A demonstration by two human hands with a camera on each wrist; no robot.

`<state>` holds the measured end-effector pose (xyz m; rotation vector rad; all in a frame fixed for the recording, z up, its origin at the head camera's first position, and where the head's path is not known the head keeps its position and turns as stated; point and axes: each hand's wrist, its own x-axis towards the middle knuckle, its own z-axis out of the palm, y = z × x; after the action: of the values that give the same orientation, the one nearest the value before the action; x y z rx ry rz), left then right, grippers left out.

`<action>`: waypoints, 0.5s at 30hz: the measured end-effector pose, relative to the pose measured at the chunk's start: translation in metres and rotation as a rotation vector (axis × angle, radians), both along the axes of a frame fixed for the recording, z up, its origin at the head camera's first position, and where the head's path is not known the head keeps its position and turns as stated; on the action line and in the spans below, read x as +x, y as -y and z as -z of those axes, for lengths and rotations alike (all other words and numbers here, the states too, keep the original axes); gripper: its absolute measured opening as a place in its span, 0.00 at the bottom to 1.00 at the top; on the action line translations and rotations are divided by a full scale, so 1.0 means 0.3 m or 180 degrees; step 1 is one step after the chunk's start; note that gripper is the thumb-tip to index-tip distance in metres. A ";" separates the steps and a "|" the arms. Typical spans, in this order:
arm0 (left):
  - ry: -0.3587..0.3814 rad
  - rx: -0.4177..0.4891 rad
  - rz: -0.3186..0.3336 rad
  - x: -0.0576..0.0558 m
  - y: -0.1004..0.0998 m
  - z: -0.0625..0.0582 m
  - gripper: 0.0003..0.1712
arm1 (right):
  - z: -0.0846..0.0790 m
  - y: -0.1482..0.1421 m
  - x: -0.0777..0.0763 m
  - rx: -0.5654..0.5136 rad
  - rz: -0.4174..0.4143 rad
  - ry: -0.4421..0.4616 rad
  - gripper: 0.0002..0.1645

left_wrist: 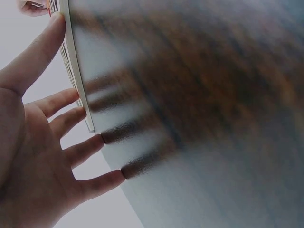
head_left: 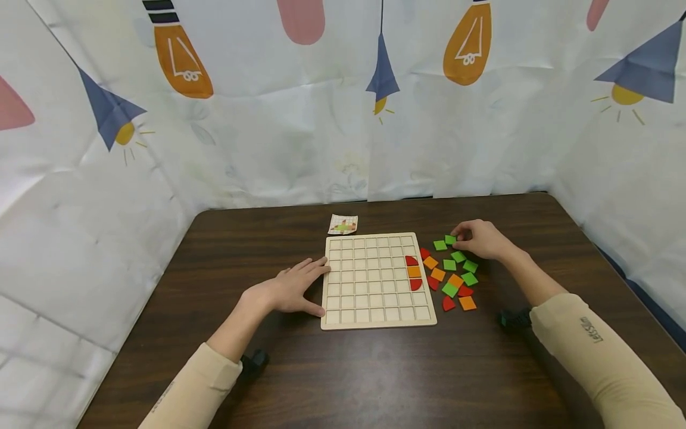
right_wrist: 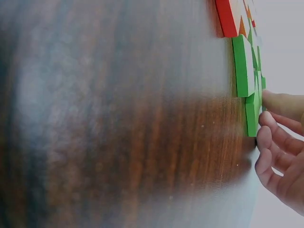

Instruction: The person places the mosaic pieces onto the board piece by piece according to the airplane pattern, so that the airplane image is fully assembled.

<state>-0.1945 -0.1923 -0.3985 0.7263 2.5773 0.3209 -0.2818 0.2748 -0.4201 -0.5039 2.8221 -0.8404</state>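
Note:
A pale wooden grid board (head_left: 370, 298) lies flat on the table. On its right side sit two red rounded tiles (head_left: 411, 261) with an orange square tile (head_left: 414, 271) between them. My left hand (head_left: 293, 286) rests at the board's left edge, fingers spread and straight; in the left wrist view its thumb touches the rim. Right of the board, my right hand (head_left: 479, 238) pinches a green square tile (head_left: 450, 239) at the far end of the loose tiles. In the right wrist view, the thumb and fingertips meet near the green tiles (right_wrist: 243, 66), partly hiding the held one.
Loose green, orange and red tiles (head_left: 449, 265) lie scattered right of the board, some overlapping. A small pattern card (head_left: 343, 225) with a coloured grid lies behind the board. The dark wooden table (head_left: 375, 375) ends at a printed white curtain (head_left: 268, 149).

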 end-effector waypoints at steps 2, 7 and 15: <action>-0.0005 0.0018 0.0010 -0.002 -0.001 0.000 0.58 | -0.004 0.001 0.002 -0.0002 -0.0008 0.0006 0.17; 0.0004 0.0035 0.0004 -0.004 -0.002 -0.001 0.58 | -0.010 0.001 0.006 0.0006 -0.0046 0.0015 0.17; 0.0017 0.0067 -0.0001 -0.002 -0.001 -0.002 0.57 | -0.015 0.005 0.010 0.0002 -0.0093 -0.0017 0.16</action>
<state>-0.1950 -0.1920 -0.3979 0.7316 2.5726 0.3501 -0.2786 0.2731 -0.4157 -0.5468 2.8124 -0.8341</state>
